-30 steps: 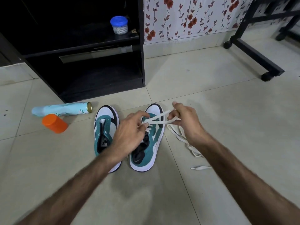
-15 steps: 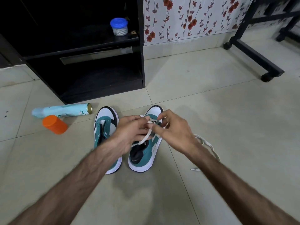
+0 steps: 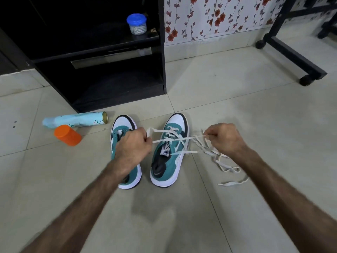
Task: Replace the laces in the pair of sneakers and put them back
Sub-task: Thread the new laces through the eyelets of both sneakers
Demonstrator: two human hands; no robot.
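Two teal-and-white sneakers stand side by side on the tiled floor. The right sneaker (image 3: pixel 170 152) has a white lace (image 3: pixel 175 138) threaded through its front eyelets. My left hand (image 3: pixel 132 147) pinches one end of that lace above the left sneaker (image 3: pixel 123 128), hiding much of that shoe. My right hand (image 3: pixel 223 138) grips the other end, to the right of the right sneaker. The lace runs taut between both hands. A loose white lace (image 3: pixel 225 167) lies in a tangle on the floor under my right wrist.
A pale blue spray can (image 3: pixel 76 119) lies on its side left of the sneakers, with an orange cap (image 3: pixel 67 135) beside it. Behind stands a black open cabinet (image 3: pixel 102 70) holding a blue-lidded jar (image 3: pixel 136 23). A black wheeled frame (image 3: pixel 291 57) stands at the far right.
My hands were together over the right sneaker's tongue; they have pulled apart sideways, drawing the lace ends out taut to the left and right.
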